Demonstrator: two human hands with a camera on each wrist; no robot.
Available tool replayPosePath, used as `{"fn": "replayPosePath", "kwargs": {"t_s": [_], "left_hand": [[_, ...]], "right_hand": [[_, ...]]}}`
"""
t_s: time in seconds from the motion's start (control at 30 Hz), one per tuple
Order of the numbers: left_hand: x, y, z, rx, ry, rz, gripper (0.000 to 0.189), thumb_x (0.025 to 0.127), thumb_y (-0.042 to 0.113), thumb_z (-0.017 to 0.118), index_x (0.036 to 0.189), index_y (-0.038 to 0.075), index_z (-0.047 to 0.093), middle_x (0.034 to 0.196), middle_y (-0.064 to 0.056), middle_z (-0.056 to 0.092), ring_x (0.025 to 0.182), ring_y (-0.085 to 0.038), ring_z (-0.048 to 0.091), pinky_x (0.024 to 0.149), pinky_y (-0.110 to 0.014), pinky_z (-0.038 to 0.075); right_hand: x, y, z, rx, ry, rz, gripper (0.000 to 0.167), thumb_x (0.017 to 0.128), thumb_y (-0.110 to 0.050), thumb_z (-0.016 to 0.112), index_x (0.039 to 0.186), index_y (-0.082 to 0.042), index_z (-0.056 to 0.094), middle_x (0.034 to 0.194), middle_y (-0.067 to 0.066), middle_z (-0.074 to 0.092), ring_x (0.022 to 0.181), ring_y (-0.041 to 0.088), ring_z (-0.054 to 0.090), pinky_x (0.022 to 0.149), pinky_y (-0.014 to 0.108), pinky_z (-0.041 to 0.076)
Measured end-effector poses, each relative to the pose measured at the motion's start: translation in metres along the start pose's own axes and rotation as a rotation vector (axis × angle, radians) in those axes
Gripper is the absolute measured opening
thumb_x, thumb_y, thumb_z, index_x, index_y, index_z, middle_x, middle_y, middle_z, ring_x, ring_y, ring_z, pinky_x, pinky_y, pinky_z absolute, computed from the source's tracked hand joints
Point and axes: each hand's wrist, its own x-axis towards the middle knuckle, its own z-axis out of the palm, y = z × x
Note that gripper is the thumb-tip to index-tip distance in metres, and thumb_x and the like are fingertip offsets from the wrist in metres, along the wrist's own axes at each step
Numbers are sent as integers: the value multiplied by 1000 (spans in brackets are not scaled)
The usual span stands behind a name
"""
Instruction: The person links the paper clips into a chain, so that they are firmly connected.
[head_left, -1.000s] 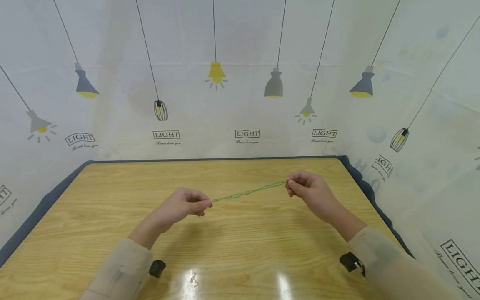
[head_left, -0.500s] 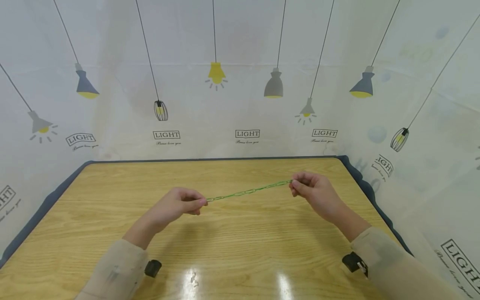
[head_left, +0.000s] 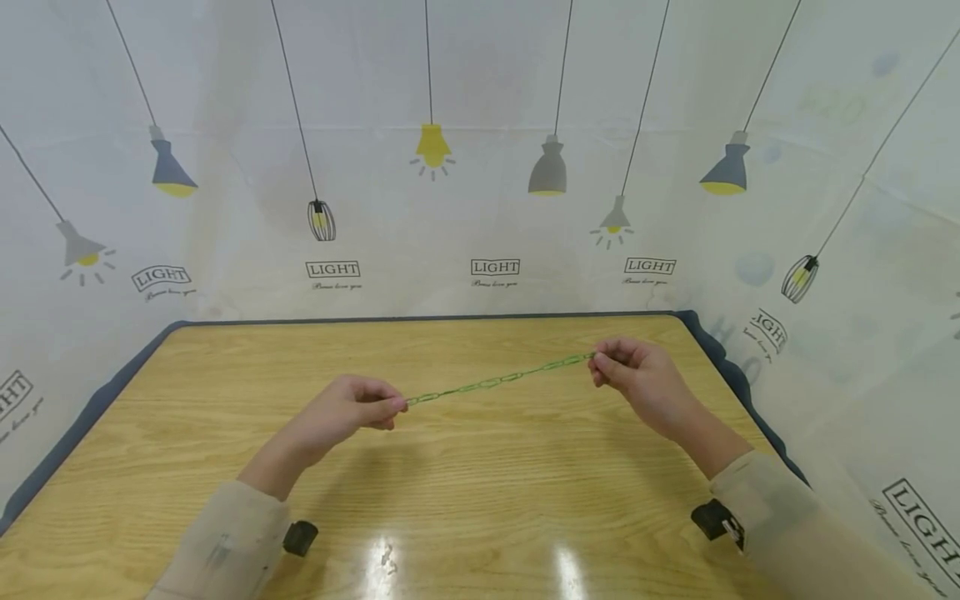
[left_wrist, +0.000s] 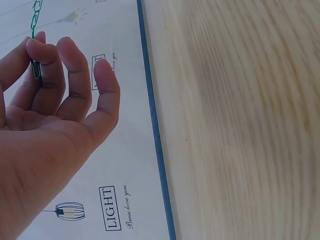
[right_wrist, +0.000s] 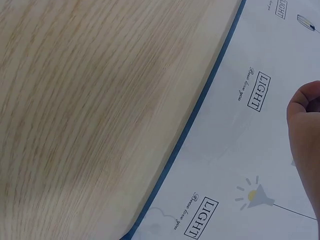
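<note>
A thin chain of linked green paper clips (head_left: 490, 383) is stretched nearly straight in the air above the table, its right end higher than its left. My left hand (head_left: 348, 412) pinches the left end between thumb and index finger. In the left wrist view the last green paper clip (left_wrist: 35, 69) pokes out below the fingertips, while the other fingers curl loosely. The right hand (head_left: 648, 383) pinches the opposite end between thumb and fingers. In the right wrist view only part of that right hand (right_wrist: 305, 120) shows at the edge, and the chain is out of sight.
Beneath both hands lies a wood-grain table (head_left: 480, 475) with a dark blue edge (head_left: 420, 317). A pale curtain (head_left: 495, 217) printed with lamps surrounds its back and sides. Small black devices (head_left: 300, 538) sit at both sleeve cuffs.
My hands have drawn apart, the left moving left and the right moving right and slightly up. More of the green paper clip chain shows between them, and it looks straighter.
</note>
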Motion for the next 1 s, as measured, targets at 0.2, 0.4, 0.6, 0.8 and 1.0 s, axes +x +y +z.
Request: {"fn": "replayPosePath", "kwargs": {"t_s": [0.2, 0.4, 0.6, 0.8, 1.0], "left_hand": [[-1, -1, -2, -10, 14, 4, 30, 109, 28, 64, 117, 2, 74, 99, -4, 72, 99, -21, 70, 104, -49, 58], [-2, 1, 0, -47, 109, 3, 35, 107, 38, 65, 95, 6, 68, 103, -7, 70, 108, -28, 72, 107, -45, 57], [1, 3, 7, -210, 225, 150, 39, 106, 25, 69, 74, 6, 56, 117, -1, 74, 116, -17, 69, 106, -35, 58], [6, 15, 19, -485, 225, 255, 36, 103, 11, 70, 68, 13, 62, 96, 6, 79, 107, -14, 74, 105, -28, 59], [11, 26, 28, -583, 219, 266, 28, 103, 12, 71, 77, 17, 77, 83, 5, 75, 89, -12, 70, 93, -24, 61]], "right_hand": [[-1, 2, -2, 13, -10, -14, 7, 110, -9, 58, 109, -4, 63, 96, -5, 70, 88, 10, 66, 84, 23, 61], [-2, 4, -4, -26, 14, 4, 9, 109, -9, 61, 111, -3, 66, 97, -6, 73, 87, 8, 67, 84, 22, 62], [-3, 3, 0, -74, 37, 17, 11, 106, -17, 69, 110, -7, 71, 94, -6, 72, 88, 9, 67, 88, 24, 62], [-1, 1, 11, -72, 30, 10, 10, 105, -17, 70, 107, -8, 70, 89, -6, 67, 86, 11, 64, 90, 27, 62], [2, 6, 20, -50, -3, 0, 9, 106, -15, 68, 106, -6, 69, 88, -5, 66, 85, 12, 64, 88, 27, 62]]}}
